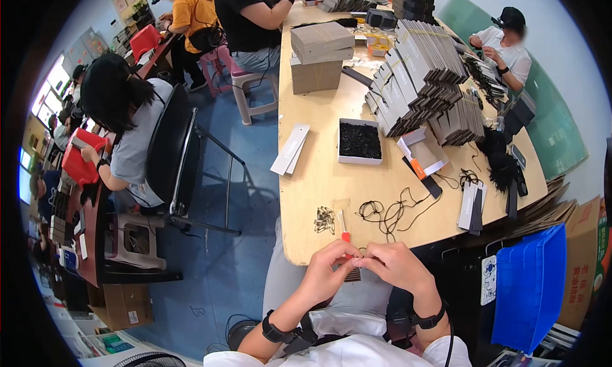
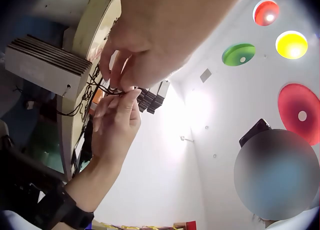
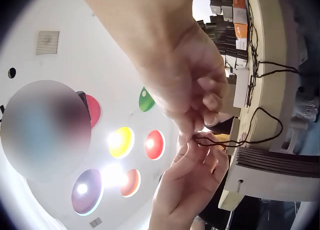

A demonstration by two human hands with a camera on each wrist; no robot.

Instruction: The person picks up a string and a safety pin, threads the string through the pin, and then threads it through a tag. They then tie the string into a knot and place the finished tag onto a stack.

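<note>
Fingertips of my left hand and right hand meet over my lap at the table's near edge. Between them they pinch a thin black cord, whose loop hangs out beside the fingers in the right wrist view. The exact pinch point is partly hidden by the fingers. Close below the hands is a stack of grey cards; the left wrist view shows the stack edge-on, with a small hole in the front card. Whether the cord passes through that hole cannot be told.
On the table lie small metal pins, a red-handled tool, loose black cords and a white box of black pieces. Tall card stacks stand behind. A blue bin is at the right.
</note>
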